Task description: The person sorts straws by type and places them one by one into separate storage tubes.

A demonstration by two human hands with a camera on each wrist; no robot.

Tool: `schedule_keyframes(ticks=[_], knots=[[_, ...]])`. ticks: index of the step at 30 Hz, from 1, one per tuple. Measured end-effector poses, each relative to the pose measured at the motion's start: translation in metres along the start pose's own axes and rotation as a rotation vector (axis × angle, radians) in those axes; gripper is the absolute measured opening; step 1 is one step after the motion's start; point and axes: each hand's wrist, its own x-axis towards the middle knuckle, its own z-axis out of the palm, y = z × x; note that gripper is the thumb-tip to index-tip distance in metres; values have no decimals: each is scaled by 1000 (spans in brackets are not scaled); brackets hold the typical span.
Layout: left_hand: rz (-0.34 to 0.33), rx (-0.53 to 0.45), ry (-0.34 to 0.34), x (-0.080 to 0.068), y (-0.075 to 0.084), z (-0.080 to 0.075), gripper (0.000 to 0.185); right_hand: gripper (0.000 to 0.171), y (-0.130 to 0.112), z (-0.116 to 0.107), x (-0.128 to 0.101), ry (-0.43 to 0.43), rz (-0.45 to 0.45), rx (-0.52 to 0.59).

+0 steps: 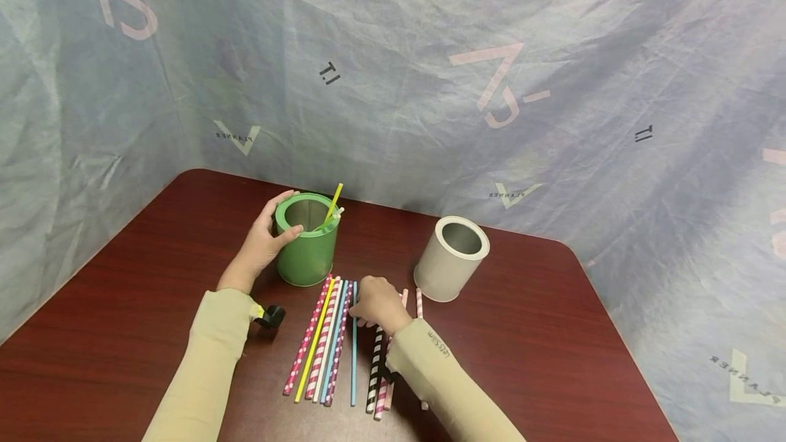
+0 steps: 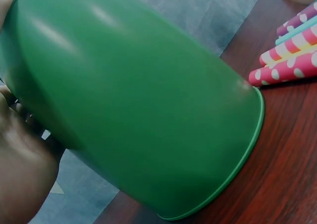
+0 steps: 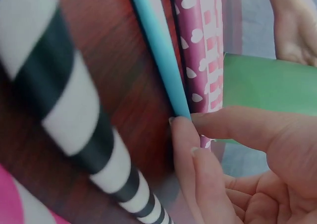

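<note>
My left hand (image 1: pixel 260 245) holds the green can (image 1: pixel 307 259), thumb at the front of its rim and fingers round the far side. Inside that can stand a yellow straw (image 1: pixel 336 196) and white-tipped straws, leaning right. My right hand (image 1: pixel 382 303) pinches the upper end of a light blue paper straw (image 1: pixel 354 368) between thumb and fingers; the straw lies along the table. Left of it is a row of several straws, among them a pink dotted straw (image 1: pixel 305 346). A black-and-white striped straw (image 3: pixel 81 102) lies on its other side, partly under my right arm.
A white can (image 1: pixel 447 270) stands upright at the right, its opening facing up. Pink striped straws (image 1: pixel 419 302) lie in front of it, partly covered by the right sleeve. A grey printed cloth (image 1: pixel 393 108) hangs behind the dark red table (image 1: pixel 528 333).
</note>
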Motion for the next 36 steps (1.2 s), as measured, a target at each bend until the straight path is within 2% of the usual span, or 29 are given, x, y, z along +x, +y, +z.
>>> schedule_keyframes(ticks=[9,18,29,33,36], knots=[[2,-1,3,-1,-3,0,68,32,2,1,3,-28,12,45],[4,-3,-7,1,-4,0,70,10,14,-6,7,-133,77,345],[71,-12,10,0,-3,1,72,11,26,-23,1,-113,-16,686],[51,-16,5,1,-2,1,71,12,31,-25,-4,-74,-70,730],[34,-25,1,1,-2,0,69,19,33,-26,-7,-42,-102,752]])
